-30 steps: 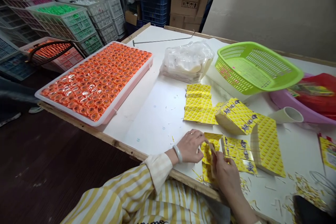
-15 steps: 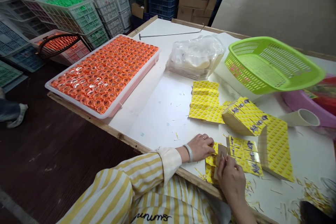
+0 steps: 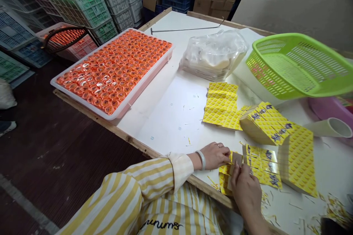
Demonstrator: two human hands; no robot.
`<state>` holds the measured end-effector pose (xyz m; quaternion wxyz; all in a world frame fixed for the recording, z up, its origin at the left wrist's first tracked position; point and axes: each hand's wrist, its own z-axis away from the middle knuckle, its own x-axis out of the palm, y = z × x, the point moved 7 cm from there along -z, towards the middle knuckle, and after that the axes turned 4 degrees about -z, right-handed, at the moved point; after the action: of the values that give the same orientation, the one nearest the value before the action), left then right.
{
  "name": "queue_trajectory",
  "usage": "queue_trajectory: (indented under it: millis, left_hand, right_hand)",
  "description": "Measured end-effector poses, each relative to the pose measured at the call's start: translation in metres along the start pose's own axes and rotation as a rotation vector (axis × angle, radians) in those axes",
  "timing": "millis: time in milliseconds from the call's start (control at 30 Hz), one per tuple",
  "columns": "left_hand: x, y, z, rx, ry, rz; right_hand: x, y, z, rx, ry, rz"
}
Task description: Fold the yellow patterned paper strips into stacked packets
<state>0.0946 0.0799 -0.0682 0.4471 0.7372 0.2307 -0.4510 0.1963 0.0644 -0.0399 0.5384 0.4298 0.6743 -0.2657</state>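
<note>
My left hand (image 3: 215,156), wearing a ring and a pale bangle, and my right hand (image 3: 245,191) both pinch a small yellow printed card (image 3: 228,170) at the table's near edge. Its tan back shows between my fingers. To the right lies a yellow strip with blue logos (image 3: 263,167). Beyond it are a stack of yellow cards with blue print (image 3: 264,125) and a taller yellow stack (image 3: 298,161). Flat yellow patterned sheets (image 3: 220,106) lie further up the table.
An orange-filled white tray (image 3: 110,71), a clear plastic bag (image 3: 213,55), a green plastic basket (image 3: 298,66), a metal rod (image 3: 187,29) and a white paper tube (image 3: 329,127) share the white table (image 3: 165,117). Paper scraps lie near its front edge. Stacked crates stand behind.
The whole scene has drifted right and up in the picture as my head turned. Both hands stay on the yellow card, which now stands closer to the strip with blue logos.
</note>
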Motion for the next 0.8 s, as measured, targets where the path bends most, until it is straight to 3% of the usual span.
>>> queue_trajectory:
  millis: [200, 433, 600, 667, 800]
  left_hand:
    - [-0.003, -0.001, 0.0, 0.006, 0.0, 0.056]
    - [-0.006, -0.003, 0.0, 0.007, -0.006, 0.116]
    - [-0.014, 0.0, 0.0, 0.0, -0.039, 0.186]
    - [-0.021, -0.002, -0.003, -0.014, -0.083, 0.283]
    - [-0.022, -0.004, -0.017, -0.021, -0.326, 0.263]
  right_hand:
    - [0.0, -0.009, -0.007, -0.057, -0.096, 0.143]
    - [-0.001, -0.009, -0.011, 0.02, -0.174, 0.192]
    - [0.003, -0.015, -0.015, -0.106, -0.269, 0.21]
    - [0.006, -0.017, -0.017, -0.165, -0.307, 0.164]
    - [0.006, -0.016, -0.019, -0.149, -0.32, 0.075]
